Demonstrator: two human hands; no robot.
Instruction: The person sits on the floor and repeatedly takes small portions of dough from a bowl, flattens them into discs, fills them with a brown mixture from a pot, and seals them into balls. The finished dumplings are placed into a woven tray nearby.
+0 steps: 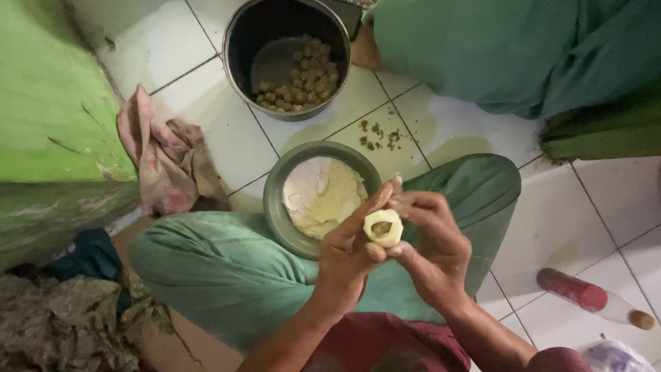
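Just right of the frame's centre, the left hand (344, 258) and right hand (430, 248) both close their fingertips around one pale dough ball (383, 227) with a dark filling. Touching it above left is one grey bowl (275, 207) of dough. At the top sits one dark pot (237, 48) of small balls; one bottle (585, 295) lies lower right.

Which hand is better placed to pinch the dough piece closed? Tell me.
Probably the right hand: its fingertips already sit on the rim of the dough piece, while the left hand cradles it from below.
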